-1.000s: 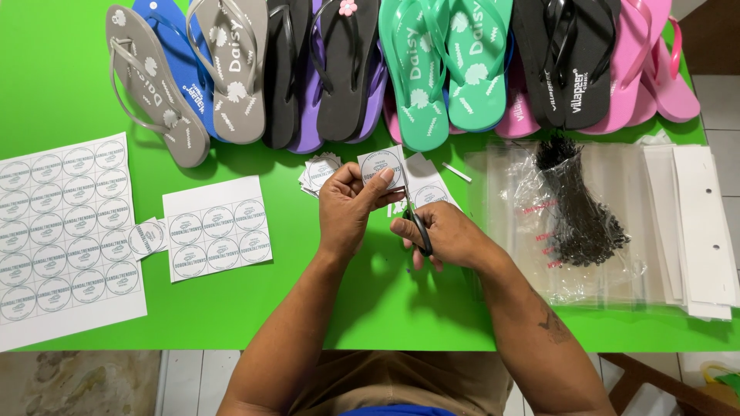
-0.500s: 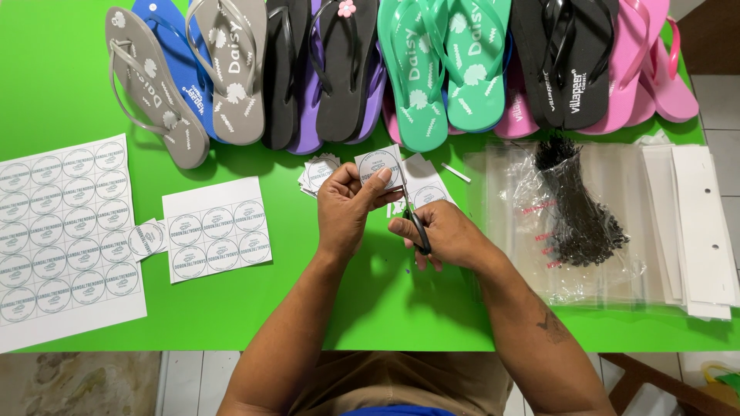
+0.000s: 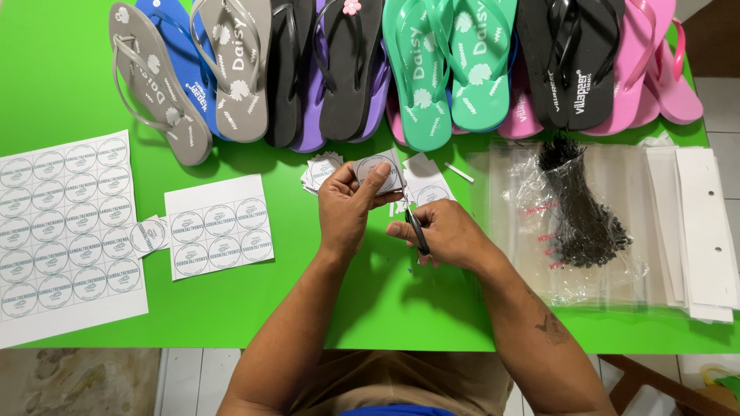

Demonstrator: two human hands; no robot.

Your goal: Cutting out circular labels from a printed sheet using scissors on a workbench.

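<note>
My left hand (image 3: pixel 347 206) pinches a small paper square printed with a round label (image 3: pixel 376 170), held just above the green table (image 3: pixel 385 300). My right hand (image 3: pixel 443 235) grips black scissors (image 3: pixel 415 229), whose blades point up at the lower edge of that paper piece. A small pile of cut label pieces (image 3: pixel 320 171) lies just left of the held piece, and more white paper pieces (image 3: pixel 426 183) lie right of it.
Flip-flops in grey, blue, black, purple, green and pink (image 3: pixel 432 69) line the far edge. Two sheets of round labels (image 3: pixel 65 231) (image 3: pixel 218 227) lie at left. Clear plastic bags with a bundle of black ties (image 3: pixel 578 208) and white card strips (image 3: pixel 705 231) lie at right.
Both hands have stayed in place. The right hand has shifted slightly as the scissors work along the held label piece.
</note>
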